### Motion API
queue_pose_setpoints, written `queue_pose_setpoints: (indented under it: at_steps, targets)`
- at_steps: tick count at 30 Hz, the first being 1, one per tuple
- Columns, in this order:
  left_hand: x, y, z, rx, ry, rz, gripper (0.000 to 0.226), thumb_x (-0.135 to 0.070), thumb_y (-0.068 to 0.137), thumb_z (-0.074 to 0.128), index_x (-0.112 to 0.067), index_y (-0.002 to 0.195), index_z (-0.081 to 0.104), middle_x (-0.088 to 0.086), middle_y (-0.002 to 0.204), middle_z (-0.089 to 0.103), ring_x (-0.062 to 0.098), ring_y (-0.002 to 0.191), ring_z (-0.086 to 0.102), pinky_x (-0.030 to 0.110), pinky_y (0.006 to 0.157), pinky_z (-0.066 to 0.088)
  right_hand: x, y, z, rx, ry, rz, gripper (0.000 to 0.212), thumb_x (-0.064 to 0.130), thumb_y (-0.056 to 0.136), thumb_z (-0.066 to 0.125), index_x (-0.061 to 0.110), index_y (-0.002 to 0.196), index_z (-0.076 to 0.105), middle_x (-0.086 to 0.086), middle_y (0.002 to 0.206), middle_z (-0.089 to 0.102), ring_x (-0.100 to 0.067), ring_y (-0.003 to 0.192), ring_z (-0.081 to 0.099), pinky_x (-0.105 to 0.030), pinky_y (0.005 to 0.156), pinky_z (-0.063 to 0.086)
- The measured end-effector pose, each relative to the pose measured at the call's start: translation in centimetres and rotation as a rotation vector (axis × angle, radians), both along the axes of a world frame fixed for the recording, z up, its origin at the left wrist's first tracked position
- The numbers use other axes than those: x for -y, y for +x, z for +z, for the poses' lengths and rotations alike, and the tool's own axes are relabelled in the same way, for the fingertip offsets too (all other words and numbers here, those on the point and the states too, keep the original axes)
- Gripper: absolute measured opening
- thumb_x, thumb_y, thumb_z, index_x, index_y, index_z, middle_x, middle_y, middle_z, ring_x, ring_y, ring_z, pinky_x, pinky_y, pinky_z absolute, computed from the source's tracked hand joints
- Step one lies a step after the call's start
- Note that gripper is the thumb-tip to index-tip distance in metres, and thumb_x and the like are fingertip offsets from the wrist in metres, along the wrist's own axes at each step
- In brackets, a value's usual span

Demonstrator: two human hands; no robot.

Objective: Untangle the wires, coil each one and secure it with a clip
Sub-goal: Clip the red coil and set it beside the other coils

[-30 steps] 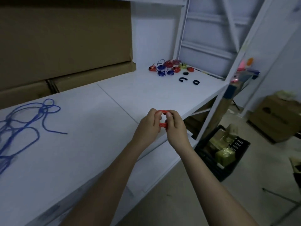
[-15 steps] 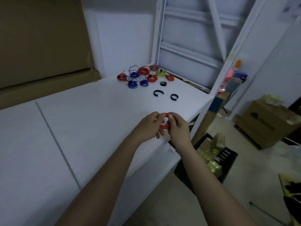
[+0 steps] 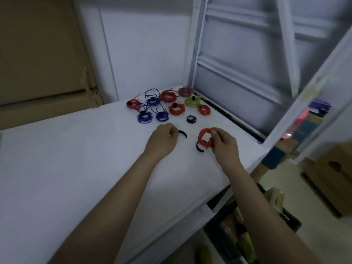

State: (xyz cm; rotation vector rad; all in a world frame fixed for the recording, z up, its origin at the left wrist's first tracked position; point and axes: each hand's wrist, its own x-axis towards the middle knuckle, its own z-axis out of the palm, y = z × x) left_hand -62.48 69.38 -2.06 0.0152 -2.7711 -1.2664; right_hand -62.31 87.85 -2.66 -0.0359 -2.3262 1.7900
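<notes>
My right hand (image 3: pixel 222 143) holds a coiled red wire (image 3: pixel 204 138) just above the white table (image 3: pixel 80 168). My left hand (image 3: pixel 162 141) pinches one end of a curved black clip (image 3: pixel 183 133) that lies on the table. A second black clip (image 3: pixel 199 148) lies under the red coil. A third, rolled shut (image 3: pixel 191 119), sits a little farther back. Behind them lie several coiled and clipped wires: red (image 3: pixel 177 108), blue (image 3: pixel 144 117) and yellow-green (image 3: pixel 192 101).
Cardboard boxes (image 3: pixel 42 54) stand at the back left. A white shelf frame (image 3: pixel 196 54) rises at the table's right end. Below the table's edge sits a black crate (image 3: pixel 247 235) with packets, and a brown box (image 3: pixel 331 180) stands on the floor.
The view has swung right and closer to the coils. My hands parted: the right carried the red coil forward over a clip, the left let go of it and took hold of a black clip.
</notes>
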Motion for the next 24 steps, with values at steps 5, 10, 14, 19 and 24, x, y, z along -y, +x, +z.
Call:
queue_pose_setpoints:
  at_steps: [5,10,14,19,24]
  targets:
    - [-1.8,-4.1,-1.0,-0.065,0.037,0.091,0.020,-0.014,0.097,0.051,-0.009,0.108,0.067,-0.003,0.100,0.052,0.018,0.095,0.057,0.031,0.080,0.051,-1.7,-8.5,-0.7,0.023,0.020,0.164,0.022,0.018,0.099,0.048,0.013,0.085,0.065,0.000,0.070,0.057,-0.014,0.066,0.050,-0.032,0.069,0.043]
    - [-4.6,-8.7,-1.4,-0.032,-0.144,0.211,0.022,-0.017,0.095,0.054,-0.015,0.112,0.068,0.007,0.118,0.060,0.024,0.109,0.054,0.035,0.092,0.045,-3.1,-15.6,-0.6,0.102,0.056,0.335,0.019,0.022,0.099,0.047,0.017,0.094,0.065,0.004,0.085,0.062,-0.007,0.077,0.054,-0.029,0.076,0.045]
    - [-6.5,-11.0,-1.8,0.003,-0.266,0.236,0.025,-0.018,0.092,0.058,-0.020,0.115,0.068,0.009,0.122,0.061,0.031,0.112,0.054,0.044,0.093,0.047,-2.8,-18.8,-1.0,0.140,-0.018,0.429,0.023,0.019,0.100,0.047,0.020,0.083,0.063,0.006,0.076,0.058,-0.005,0.069,0.051,-0.022,0.068,0.044]
    - [-7.1,-12.1,-1.8,0.094,-0.293,0.313,0.035,-0.023,0.093,0.058,-0.017,0.126,0.057,0.007,0.129,0.055,0.027,0.116,0.052,0.041,0.095,0.046,-1.8,-20.7,-1.3,0.166,-0.105,0.479,0.022,0.016,0.100,0.046,0.016,0.086,0.063,0.003,0.072,0.053,-0.006,0.064,0.048,-0.011,0.054,0.042]
    - [-7.1,-8.8,-1.5,0.000,-0.329,0.393,0.024,-0.015,0.093,0.058,-0.014,0.117,0.062,0.005,0.117,0.059,0.024,0.107,0.054,0.035,0.089,0.045,-1.7,-20.3,-1.9,0.143,-0.054,0.584,0.022,0.018,0.099,0.048,0.024,0.086,0.064,0.009,0.074,0.058,-0.005,0.071,0.054,-0.026,0.073,0.046]
